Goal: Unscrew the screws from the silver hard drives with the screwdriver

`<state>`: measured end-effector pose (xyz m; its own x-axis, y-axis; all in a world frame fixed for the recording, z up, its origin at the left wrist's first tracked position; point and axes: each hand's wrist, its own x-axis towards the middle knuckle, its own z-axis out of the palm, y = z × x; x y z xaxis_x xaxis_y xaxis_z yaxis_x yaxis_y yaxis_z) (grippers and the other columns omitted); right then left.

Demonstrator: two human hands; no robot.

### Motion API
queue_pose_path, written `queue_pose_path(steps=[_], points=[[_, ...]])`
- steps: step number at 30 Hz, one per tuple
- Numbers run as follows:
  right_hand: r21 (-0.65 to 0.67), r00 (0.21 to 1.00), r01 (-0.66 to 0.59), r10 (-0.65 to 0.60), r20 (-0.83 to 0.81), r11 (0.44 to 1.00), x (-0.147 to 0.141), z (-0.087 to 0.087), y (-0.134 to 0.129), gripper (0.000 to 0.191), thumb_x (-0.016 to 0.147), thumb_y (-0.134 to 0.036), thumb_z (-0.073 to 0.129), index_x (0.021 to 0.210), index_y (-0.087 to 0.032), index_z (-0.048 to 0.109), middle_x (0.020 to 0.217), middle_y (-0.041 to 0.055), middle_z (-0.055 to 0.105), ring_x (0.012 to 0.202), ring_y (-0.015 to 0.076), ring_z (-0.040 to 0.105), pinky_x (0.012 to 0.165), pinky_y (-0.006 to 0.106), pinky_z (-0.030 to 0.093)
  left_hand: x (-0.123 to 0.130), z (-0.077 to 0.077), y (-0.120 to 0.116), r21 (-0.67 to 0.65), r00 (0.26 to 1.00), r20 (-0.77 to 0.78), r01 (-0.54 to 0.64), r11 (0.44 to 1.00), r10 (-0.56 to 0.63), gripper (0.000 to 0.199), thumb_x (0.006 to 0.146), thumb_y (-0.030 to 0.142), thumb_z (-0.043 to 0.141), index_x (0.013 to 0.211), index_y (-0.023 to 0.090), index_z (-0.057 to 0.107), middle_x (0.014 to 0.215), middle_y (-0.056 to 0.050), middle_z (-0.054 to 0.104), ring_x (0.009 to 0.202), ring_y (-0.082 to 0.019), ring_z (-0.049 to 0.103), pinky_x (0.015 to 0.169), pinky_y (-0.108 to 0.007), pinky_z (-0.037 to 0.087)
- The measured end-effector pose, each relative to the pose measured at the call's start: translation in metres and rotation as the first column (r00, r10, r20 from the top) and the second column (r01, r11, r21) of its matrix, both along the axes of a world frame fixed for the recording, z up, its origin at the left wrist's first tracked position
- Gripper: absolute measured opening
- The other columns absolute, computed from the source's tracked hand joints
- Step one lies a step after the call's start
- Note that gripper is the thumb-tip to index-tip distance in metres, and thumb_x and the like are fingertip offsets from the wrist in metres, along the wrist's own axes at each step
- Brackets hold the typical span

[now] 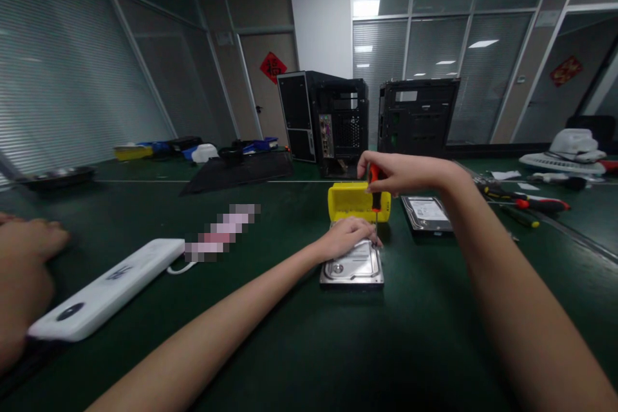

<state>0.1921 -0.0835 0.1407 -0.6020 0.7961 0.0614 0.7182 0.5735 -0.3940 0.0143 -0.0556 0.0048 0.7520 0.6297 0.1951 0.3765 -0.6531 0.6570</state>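
Observation:
A silver hard drive lies flat on the green table in front of me. My left hand rests over its far part, fingers bent and gripping it close to the screwdriver's tip. From above, my right hand is closed around the orange and black handle of a screwdriver. The screwdriver stands upright, with its shaft meeting the drive's far right corner. The exact contact at the tip is partly hidden by my left fingers. Just behind the drive sits a yellow open box.
A second hard drive lies to the right. Pliers and other hand tools are farther right. Two computer cases stand behind. On the left lie a white power bank and another person's hand.

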Motion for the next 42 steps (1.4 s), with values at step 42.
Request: queue_pose_path(steps=[42], points=[[-0.122,0.995,-0.033,0.021,-0.096,0.992,-0.008,0.003,-0.001,0.029,0.088,-0.031,0.034,0.089,-0.012,0.056,0.089,0.0096,0.063,0.060,0.0094,0.057,0.057,0.021,0.048,-0.002,0.002,-0.002,0.104,0.998,-0.054,-0.005,0.995,0.011,0.043,0.095,0.031,0.029,0.092,0.015,0.069,0.096,-0.004,0.063,0.089,-0.015,0.055,0.083,-0.022,0.038]])
